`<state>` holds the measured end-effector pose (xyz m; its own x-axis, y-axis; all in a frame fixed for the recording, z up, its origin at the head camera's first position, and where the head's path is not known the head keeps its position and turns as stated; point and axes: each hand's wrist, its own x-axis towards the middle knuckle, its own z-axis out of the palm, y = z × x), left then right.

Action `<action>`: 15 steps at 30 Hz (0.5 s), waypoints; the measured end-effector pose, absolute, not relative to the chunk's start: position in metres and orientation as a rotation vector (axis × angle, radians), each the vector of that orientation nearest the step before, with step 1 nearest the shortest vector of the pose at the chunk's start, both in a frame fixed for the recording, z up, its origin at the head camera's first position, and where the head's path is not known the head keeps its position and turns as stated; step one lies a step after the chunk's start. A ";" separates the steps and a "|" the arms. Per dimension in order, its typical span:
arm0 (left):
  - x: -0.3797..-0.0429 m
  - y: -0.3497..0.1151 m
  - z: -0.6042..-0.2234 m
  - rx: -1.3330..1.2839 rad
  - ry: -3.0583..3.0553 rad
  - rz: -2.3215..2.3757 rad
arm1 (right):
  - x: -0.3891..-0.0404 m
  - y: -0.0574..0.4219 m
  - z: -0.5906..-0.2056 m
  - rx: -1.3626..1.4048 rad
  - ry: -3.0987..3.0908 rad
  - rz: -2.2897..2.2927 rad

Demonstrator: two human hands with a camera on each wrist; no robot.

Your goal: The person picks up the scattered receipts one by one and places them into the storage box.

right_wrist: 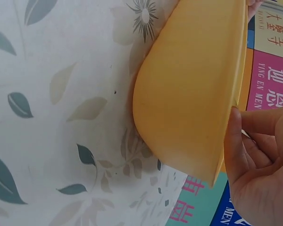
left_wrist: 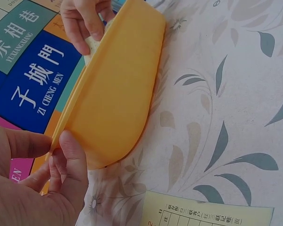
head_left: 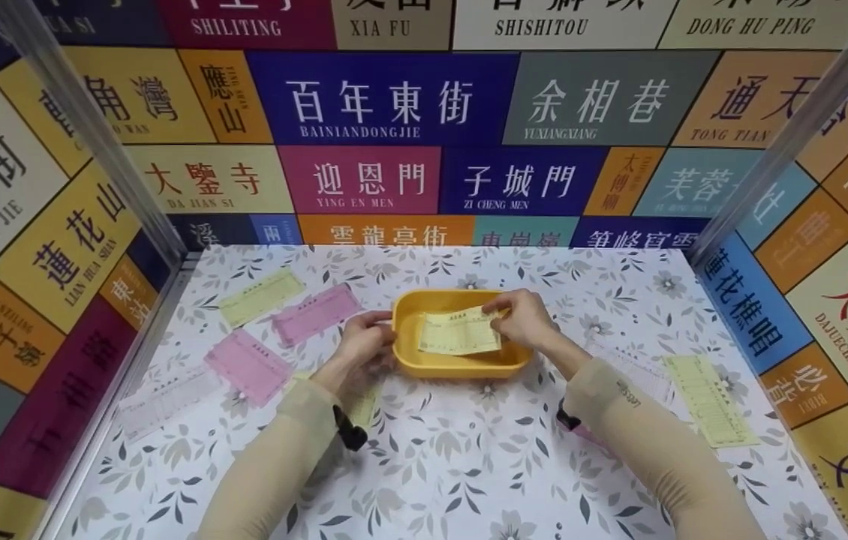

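A yellow plastic basin (head_left: 461, 370) stands on the floral-covered table between the two hands. My left hand (head_left: 360, 343) pinches its left rim between thumb and fingers, seen close up in the left wrist view (left_wrist: 35, 181). Over the right part of the basin, my right hand (head_left: 525, 321) pinches the corner of a pale yellow printed slip (head_left: 458, 335). In the left wrist view a bit of that slip (left_wrist: 88, 57) shows at the far rim beneath the right fingers. The right wrist view has the right thumb (right_wrist: 234, 136) at the rim, the basin's wall hiding the slip.
Left of the basin lie a yellow slip (head_left: 263, 297), pink slips (head_left: 248, 365) and a white one (head_left: 169, 405). Another yellow slip (head_left: 365, 405) is partly under the left forearm. A yellow slip (head_left: 709, 401) lies at right. Sign-printed panels (head_left: 379, 97) enclose the table.
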<state>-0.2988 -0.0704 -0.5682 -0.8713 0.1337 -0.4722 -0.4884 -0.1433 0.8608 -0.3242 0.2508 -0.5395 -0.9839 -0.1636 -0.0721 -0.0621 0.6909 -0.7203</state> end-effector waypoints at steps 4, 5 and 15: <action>-0.298 -0.070 -0.569 -0.397 1.721 2.074 | -0.325 0.247 -0.545 -0.183 2.781 -1.143; -0.298 -0.070 -0.569 -0.398 1.725 2.078 | -0.326 0.246 -0.546 -0.186 2.786 -1.134; -0.300 -0.070 -0.572 -0.419 1.756 2.080 | -0.327 0.239 -0.552 -0.212 2.804 -1.099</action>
<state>-0.3001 -0.0696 -0.5716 -0.8815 0.0982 -0.4618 -0.4717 -0.1431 0.8701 -0.3275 0.2394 -0.5517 -0.9827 -0.1743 -0.0629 -0.0851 0.7261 -0.6824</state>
